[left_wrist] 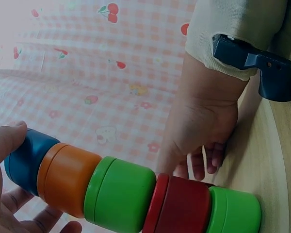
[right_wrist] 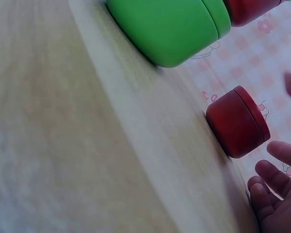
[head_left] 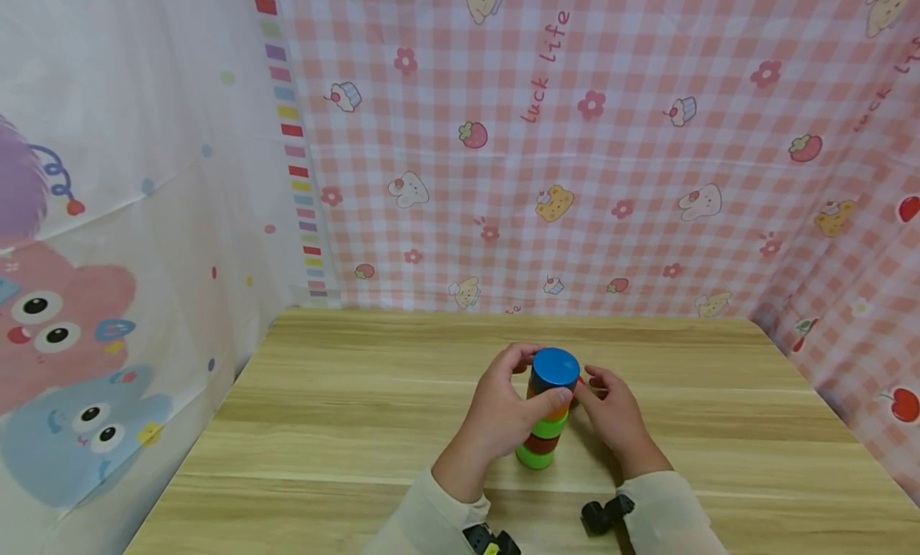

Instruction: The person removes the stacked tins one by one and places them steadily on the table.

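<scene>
A tower of small round lidded jars stands upright on the table. From the top come a blue jar [head_left: 556, 366], an orange jar [left_wrist: 70, 179], a green jar [left_wrist: 121, 194], a dark red jar [left_wrist: 182, 206] and another green jar [left_wrist: 236, 211]. My left hand [head_left: 506, 407] curls round the tower's upper part, thumb in front and fingers behind, gripping at the blue jar. Beyond the tower's foot, a separate red jar [right_wrist: 236, 124] sits on the table. My right hand [head_left: 614, 419] is beside the tower, its loosely bent fingers near that red jar, holding nothing.
The wooden table [head_left: 323, 427] meets a pink checked cloth [head_left: 503, 164] at its back edge. A white cartoon-printed cloth [head_left: 216, 180] hangs along the left. Black camera mounts [head_left: 607, 513] sit on the sleeves.
</scene>
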Motion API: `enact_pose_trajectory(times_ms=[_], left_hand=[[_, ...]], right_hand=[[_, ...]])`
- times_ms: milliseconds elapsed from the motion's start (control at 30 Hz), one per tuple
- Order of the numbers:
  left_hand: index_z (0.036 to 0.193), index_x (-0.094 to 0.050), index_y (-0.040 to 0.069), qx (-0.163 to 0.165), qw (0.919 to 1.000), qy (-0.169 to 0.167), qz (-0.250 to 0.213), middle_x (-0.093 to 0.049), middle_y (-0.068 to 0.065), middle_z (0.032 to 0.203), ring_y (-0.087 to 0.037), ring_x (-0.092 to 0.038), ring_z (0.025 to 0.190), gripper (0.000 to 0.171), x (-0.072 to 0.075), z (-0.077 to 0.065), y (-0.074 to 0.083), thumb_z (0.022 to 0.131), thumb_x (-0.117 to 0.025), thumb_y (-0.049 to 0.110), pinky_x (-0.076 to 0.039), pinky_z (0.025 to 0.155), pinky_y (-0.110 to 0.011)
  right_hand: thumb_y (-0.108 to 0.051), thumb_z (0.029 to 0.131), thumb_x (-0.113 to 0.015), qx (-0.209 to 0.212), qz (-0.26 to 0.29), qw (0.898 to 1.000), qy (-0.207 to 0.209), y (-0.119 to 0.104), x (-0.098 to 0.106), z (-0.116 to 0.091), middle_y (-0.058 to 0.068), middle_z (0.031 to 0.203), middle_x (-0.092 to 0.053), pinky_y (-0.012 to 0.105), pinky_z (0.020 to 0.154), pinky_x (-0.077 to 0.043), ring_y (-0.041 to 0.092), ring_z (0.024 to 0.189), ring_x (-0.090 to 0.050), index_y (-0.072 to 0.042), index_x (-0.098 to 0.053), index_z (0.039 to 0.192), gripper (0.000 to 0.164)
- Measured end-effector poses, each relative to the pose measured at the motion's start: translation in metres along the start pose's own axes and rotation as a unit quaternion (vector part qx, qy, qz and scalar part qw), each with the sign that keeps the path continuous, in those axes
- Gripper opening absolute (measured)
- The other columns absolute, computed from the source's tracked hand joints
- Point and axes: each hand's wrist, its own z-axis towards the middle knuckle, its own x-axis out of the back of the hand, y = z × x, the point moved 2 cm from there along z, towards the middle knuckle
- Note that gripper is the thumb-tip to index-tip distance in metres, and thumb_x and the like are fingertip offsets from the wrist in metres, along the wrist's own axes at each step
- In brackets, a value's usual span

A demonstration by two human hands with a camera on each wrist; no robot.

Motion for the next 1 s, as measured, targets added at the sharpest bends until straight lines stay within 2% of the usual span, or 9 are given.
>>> enact_pose_trajectory(times_ms=[133, 300, 567, 700, 800, 900, 1000], left_hand=[[0.139, -0.062, 0.028, 0.004, 1.0, 0.001, 0.003, -0.058, 0.0, 0.145, -0.034, -0.047, 0.142, 0.052, 0.0, 0.0, 0.0, 0.092, -0.083, 0.034, -0.04, 0.111, -0.07], [0.138, -0.062, 0.027, 0.003, 1.0, 0.003, 0.006, -0.059, 0.002, 0.145, -0.03, -0.049, 0.141, 0.052, 0.0, 0.0, 0.001, 0.092, -0.084, 0.034, -0.041, 0.111, -0.069], [0.144, -0.057, 0.029, 0.008, 0.9999, -0.004, 0.005, -0.058, 0.0, 0.144, -0.028, -0.051, 0.138, 0.061, 0.001, -0.001, 0.002, 0.09, -0.085, 0.037, -0.042, 0.11, -0.068], [0.145, -0.055, 0.03, 0.01, 0.9999, -0.007, 0.01, -0.059, 0.0, 0.143, -0.027, -0.052, 0.137, 0.066, 0.002, 0.0, 0.001, 0.087, -0.087, 0.038, -0.043, 0.11, -0.067], [0.145, -0.055, 0.031, 0.012, 0.9998, -0.01, 0.014, -0.058, 0.0, 0.144, -0.028, -0.052, 0.138, 0.069, 0.002, 0.001, -0.001, 0.086, -0.089, 0.037, -0.044, 0.109, -0.068], [0.146, -0.055, 0.032, 0.02, 0.9995, -0.018, 0.018, -0.057, 0.0, 0.147, -0.031, -0.05, 0.14, 0.072, 0.002, 0.003, -0.004, 0.084, -0.091, 0.037, -0.043, 0.11, -0.07], [0.145, -0.055, 0.032, 0.023, 0.9992, -0.027, 0.018, -0.057, 0.0, 0.148, -0.033, -0.048, 0.142, 0.072, 0.002, 0.005, -0.008, 0.083, -0.091, 0.038, -0.042, 0.11, -0.071]], right_hand=[[-0.043, 0.111, -0.052, -0.013, 0.038, 0.999, 0.019, 0.0, 0.002, 0.0, 0.025, 0.15, -0.049, 0.057, 0.116, -0.04, 0.04, 0.137, -0.047, -0.003, -0.042, 0.157, 0.062], [-0.059, 0.109, -0.043, -0.025, 0.076, 0.996, 0.034, -0.003, 0.003, -0.002, 0.023, 0.153, -0.047, 0.057, 0.118, -0.035, 0.039, 0.139, -0.042, -0.002, -0.041, 0.158, 0.074], [-0.064, 0.108, -0.036, -0.025, 0.118, 0.991, 0.053, -0.01, 0.008, -0.007, 0.019, 0.166, -0.036, 0.06, 0.126, -0.027, 0.039, 0.153, -0.034, -0.004, -0.036, 0.16, 0.08], [-0.062, 0.109, -0.035, -0.002, 0.13, 0.989, 0.072, -0.021, 0.012, -0.011, 0.015, 0.165, -0.039, 0.055, 0.124, -0.032, 0.033, 0.15, -0.037, -0.004, -0.039, 0.158, 0.075], [-0.056, 0.112, -0.035, 0.023, 0.136, 0.986, 0.096, -0.032, 0.016, -0.014, 0.014, 0.159, -0.046, 0.044, 0.114, -0.039, 0.027, 0.138, -0.042, -0.004, -0.046, 0.153, 0.067], [-0.051, 0.113, -0.034, 0.05, 0.142, 0.982, 0.112, -0.044, 0.02, -0.019, 0.014, 0.152, -0.051, 0.04, 0.106, -0.041, 0.024, 0.13, -0.044, -0.004, -0.05, 0.149, 0.061], [-0.046, 0.114, -0.034, 0.075, 0.156, 0.978, 0.114, -0.055, 0.023, -0.024, 0.014, 0.151, -0.051, 0.039, 0.107, -0.042, 0.021, 0.131, -0.044, -0.003, -0.051, 0.148, 0.057]])
